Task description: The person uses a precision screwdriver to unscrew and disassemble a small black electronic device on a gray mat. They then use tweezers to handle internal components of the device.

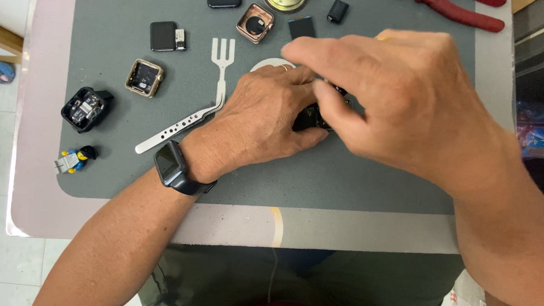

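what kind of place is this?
Likely a small electronics repair bench. A grey work mat carries opened watch cases, a loose dark screen and red-handled pliers. Both hands, left hand and right hand, hold a small dark part.

My left hand (261,119) lies low, knuckles up, its forearm coming in from the lower left with the wrist bent slightly inward. Its fingers curl down and its thumb tucks in toward the right. My right hand (400,97) hangs above and nearer the camera, its forearm entering from the lower right. Its index finger stretches leftward over the left knuckles, and its thumb points down, the two hands overlapping.
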